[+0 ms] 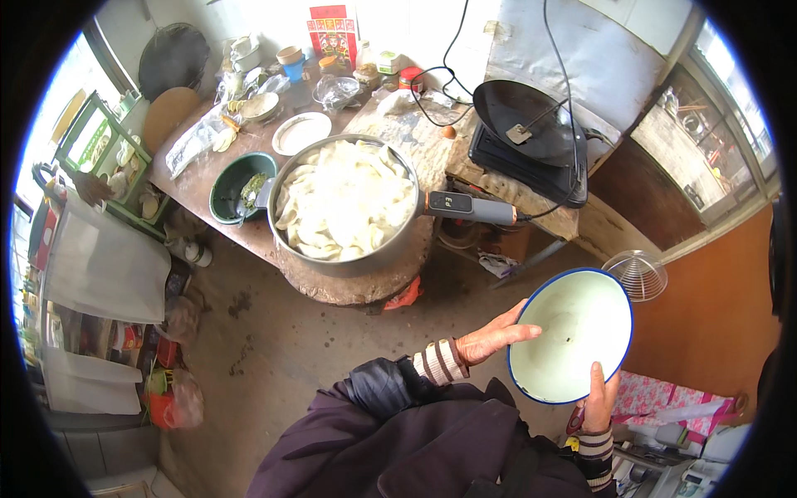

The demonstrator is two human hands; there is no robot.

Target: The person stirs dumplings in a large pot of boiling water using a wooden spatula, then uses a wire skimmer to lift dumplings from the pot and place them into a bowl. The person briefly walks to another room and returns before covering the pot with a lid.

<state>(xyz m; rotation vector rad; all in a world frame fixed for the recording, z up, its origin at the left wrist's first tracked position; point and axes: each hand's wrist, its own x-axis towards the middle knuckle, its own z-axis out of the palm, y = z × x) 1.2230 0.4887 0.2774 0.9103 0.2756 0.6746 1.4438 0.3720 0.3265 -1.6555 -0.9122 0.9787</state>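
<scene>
Both my hands hold a white enamel bowl (pixel 569 336) with a blue rim, tilted and with a few dark specks inside. My left hand (pixel 490 336) grips its left edge, thumb over the rim; my right hand (pixel 599 390) grips the lower right edge. A wire skimmer (pixel 634 274) shows just beyond the bowl; whether I hold its handle is hidden. Ahead on the worktop, a large electric pot (pixel 286 245) with a grey handle is heaped with pale dumplings (pixel 340 199).
Around the pot on the worktop (pixel 216 149) are a green bowl (pixel 228 191), white plate (pixel 300 133), an egg (pixel 449 132) and jars. A black wok (pixel 506 112) and cord rest on a cooker at right. Cluttered shelves (pixel 108 332) line the left; a wooden cabinet (pixel 706 282) stands right.
</scene>
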